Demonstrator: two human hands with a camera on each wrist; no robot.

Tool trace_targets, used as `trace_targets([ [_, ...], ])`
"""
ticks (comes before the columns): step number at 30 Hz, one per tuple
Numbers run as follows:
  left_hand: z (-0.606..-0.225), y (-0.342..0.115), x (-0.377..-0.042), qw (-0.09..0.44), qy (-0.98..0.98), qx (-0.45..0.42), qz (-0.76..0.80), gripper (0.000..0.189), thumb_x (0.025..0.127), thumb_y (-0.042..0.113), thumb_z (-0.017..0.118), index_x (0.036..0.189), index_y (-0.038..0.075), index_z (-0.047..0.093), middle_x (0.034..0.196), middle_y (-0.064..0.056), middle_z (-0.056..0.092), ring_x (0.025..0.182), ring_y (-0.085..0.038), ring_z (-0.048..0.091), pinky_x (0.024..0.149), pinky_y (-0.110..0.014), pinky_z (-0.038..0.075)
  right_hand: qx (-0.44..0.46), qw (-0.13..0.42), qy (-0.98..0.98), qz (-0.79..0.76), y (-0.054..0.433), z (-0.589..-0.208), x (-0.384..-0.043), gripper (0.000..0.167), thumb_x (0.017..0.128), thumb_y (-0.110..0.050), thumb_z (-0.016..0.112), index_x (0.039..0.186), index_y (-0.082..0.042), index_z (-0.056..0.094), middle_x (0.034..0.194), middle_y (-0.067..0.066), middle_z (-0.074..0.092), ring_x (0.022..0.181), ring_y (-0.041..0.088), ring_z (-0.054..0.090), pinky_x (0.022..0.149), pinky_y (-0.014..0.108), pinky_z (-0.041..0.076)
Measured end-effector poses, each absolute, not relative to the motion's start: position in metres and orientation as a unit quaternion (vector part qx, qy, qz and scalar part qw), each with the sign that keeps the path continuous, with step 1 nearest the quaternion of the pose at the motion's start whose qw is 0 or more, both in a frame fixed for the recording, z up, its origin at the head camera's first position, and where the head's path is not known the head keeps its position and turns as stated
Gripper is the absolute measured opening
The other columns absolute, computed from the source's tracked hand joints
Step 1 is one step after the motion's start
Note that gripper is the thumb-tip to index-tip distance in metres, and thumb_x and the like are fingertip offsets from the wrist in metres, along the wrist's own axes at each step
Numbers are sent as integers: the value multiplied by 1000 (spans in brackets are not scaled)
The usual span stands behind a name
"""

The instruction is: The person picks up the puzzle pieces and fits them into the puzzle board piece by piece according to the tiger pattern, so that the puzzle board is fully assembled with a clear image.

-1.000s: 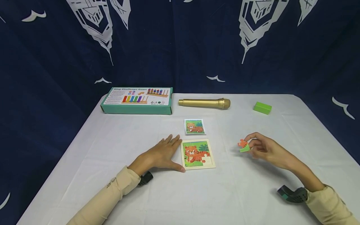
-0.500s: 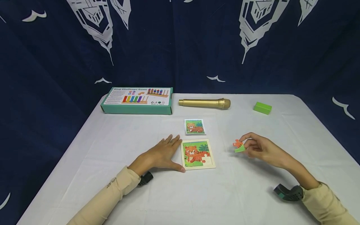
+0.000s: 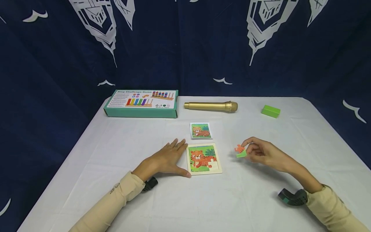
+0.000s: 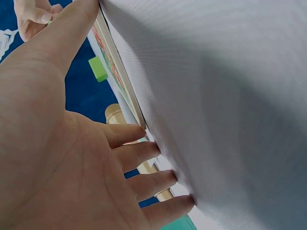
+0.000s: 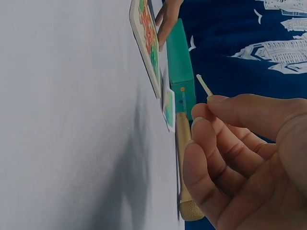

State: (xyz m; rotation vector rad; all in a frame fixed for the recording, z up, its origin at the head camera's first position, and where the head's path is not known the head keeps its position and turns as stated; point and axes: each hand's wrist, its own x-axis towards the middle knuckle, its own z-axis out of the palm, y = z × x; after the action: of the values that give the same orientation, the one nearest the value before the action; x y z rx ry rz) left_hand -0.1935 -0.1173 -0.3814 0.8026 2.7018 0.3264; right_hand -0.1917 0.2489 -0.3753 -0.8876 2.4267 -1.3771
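Observation:
A square tiger jigsaw puzzle [image 3: 200, 158] in a pale wooden frame lies on the table, with a bare gap at its lower right. My left hand [image 3: 166, 161] rests at its left side, fingers spread and straight; thumb and index finger touch the frame's edge. To the right, my right hand [image 3: 268, 154] pinches an orange and green puzzle piece [image 3: 240, 150] above the cloth. In the right wrist view that puzzle piece [image 5: 204, 85] appears edge-on between thumb and finger. A small tiger picture card [image 3: 201, 130] lies just behind the puzzle.
On the white-clothed table [image 3: 162, 206], a green Ring Challenge Game box [image 3: 142, 112] stands at the back left. A gold microphone [image 3: 210, 106] lies beside it. The green block [image 3: 271, 111] sits at the back right. Behind hangs a dark blue patterned curtain [image 3: 185, 48].
My right hand has moved left toward the puzzle, carrying the pinched puzzle piece with it. My left hand and the puzzle have stayed in place.

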Motion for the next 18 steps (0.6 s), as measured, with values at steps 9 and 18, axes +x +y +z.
trace_targets([
  [9, -381, -117, -194, 152, 942, 278, 110, 115, 70, 70, 69, 152, 3, 23, 160, -11, 14, 147, -34, 8, 116, -52, 14, -311, 103, 833, -447, 239, -376, -194, 34, 85, 11, 60, 116, 2, 51, 84, 4, 61, 73, 17, 60, 65, 22, 49],
  [18, -382, -117, -194, 152, 942, 277, 113, 115, 70, 70, 70, 152, 3, 23, 160, -11, 15, 147, -34, 8, 116, -53, 15, -328, 117, 824, -447, 229, -379, -197, 33, 85, 6, 64, 115, 0, 52, 82, 7, 61, 73, 15, 59, 68, 22, 50],
])
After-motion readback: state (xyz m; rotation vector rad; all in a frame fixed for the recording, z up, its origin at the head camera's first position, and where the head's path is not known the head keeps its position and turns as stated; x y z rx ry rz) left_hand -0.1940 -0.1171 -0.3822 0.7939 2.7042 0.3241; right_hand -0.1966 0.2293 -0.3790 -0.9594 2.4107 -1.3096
